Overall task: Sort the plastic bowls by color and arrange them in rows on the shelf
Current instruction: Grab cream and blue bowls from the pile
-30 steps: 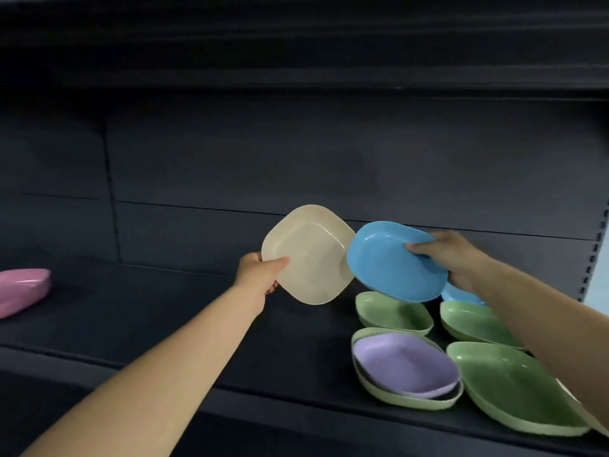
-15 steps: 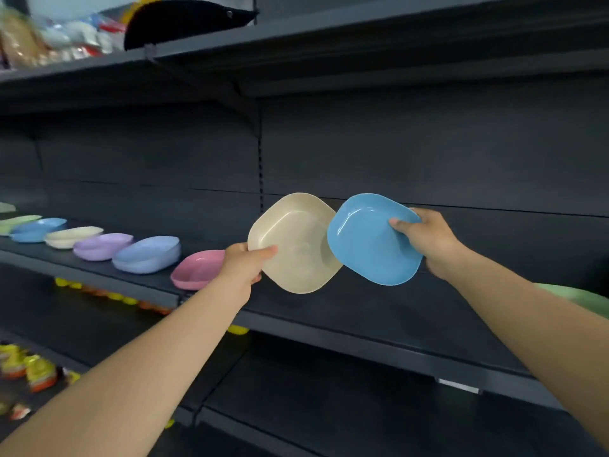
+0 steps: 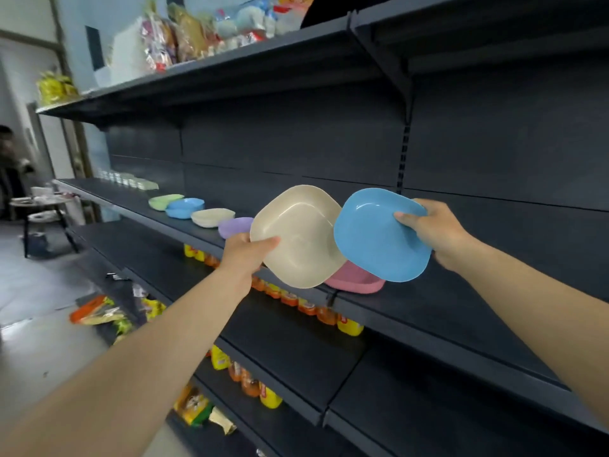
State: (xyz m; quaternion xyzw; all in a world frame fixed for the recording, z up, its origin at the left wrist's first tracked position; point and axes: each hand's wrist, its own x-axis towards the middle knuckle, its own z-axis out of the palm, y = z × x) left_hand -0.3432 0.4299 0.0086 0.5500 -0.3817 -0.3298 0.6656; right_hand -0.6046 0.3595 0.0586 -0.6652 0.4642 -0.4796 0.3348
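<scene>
My left hand (image 3: 248, 253) grips a beige square bowl (image 3: 301, 237) by its lower left rim, tilted with its hollow toward me. My right hand (image 3: 431, 232) pinches a blue bowl (image 3: 375, 234) at its right rim, also tilted, and it overlaps the beige one's right edge. Both hang over the dark middle shelf (image 3: 428, 305). Under them a pink bowl (image 3: 357, 280) sits on that shelf. Further left along it stand a purple bowl (image 3: 232, 225), a beige bowl (image 3: 211, 216), a blue bowl (image 3: 184, 207) and a green bowl (image 3: 161, 201) in a row.
The top shelf (image 3: 230, 67) carries bagged goods. Lower shelves hold orange and yellow bottles (image 3: 349, 324) and packets (image 3: 194, 407). More packets (image 3: 99, 313) lie on the floor at the left. A small table (image 3: 43, 206) and a person stand far left.
The view has swung left along the shelf: the green and purple bowls at the right are gone, and the row at the left now shows. Both hands carried their bowls leftward over the pink bowl.
</scene>
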